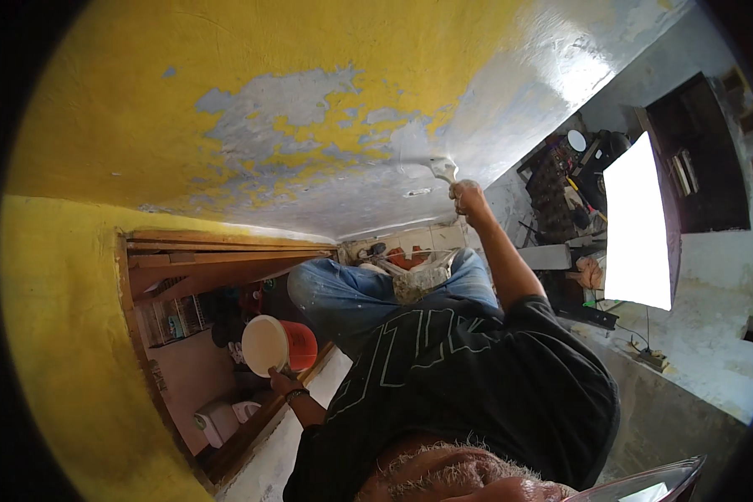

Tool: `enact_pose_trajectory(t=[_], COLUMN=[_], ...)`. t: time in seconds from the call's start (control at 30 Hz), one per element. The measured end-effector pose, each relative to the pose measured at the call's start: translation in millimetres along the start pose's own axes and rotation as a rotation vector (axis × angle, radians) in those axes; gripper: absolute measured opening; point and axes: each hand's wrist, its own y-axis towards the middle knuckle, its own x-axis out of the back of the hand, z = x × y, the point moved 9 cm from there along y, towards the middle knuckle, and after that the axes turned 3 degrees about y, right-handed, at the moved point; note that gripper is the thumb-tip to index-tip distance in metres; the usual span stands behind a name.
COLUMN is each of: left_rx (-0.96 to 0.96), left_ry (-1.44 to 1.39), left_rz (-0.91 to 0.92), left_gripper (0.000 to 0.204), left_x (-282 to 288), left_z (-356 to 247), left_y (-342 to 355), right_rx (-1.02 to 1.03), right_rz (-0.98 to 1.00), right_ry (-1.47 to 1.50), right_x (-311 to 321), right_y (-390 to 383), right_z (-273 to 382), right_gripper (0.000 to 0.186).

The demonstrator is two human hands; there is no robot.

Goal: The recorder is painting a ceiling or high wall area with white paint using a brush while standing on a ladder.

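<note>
My right hand [468, 199] grips a pale putty knife [443, 167], whose blade is against the wall [301, 109]. That surface is yellow with irregular grey bare patches and a smoother whitish stretch around the blade. Low on the left, my left hand [284, 381] holds a red bucket [299, 343] with a pale top; I cannot tell whether that is filling or a lid. My jeans-clad knees [343, 289] are bent below the wall.
A wooden door frame [167, 238] on the left opens onto a room with a rack and dishes. A dirty pale bundle [418, 280] lies between my knees. At right are a bright white panel [636, 217], cluttered equipment [573, 184] and a dark opening [699, 151].
</note>
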Motion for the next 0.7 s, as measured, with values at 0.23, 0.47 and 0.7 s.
enact_pose_trajectory(t=[0.23,0.47,0.7], left_rx=[0.044,0.067,0.038], left_ry=[0.031,-0.037,-0.012], left_rz=[0.017,0.022,0.018], left_gripper=[0.022,0.026,0.024], left_x=[5.6,2.6,-0.5], left_z=[6.0,1.7,-9.1], left_y=[4.8,-9.8,-21.2], right_rx=[0.176,0.29,-0.042], right_rz=[0.073,0.12,0.185], right_ry=[0.095,-0.028,-0.48], right_x=[-36.5,-29.4,-19.0], right_y=[-124.7,-134.7,3.9], right_z=[145.9,123.3,-91.9], right_gripper=[0.018,0.017,0.013])
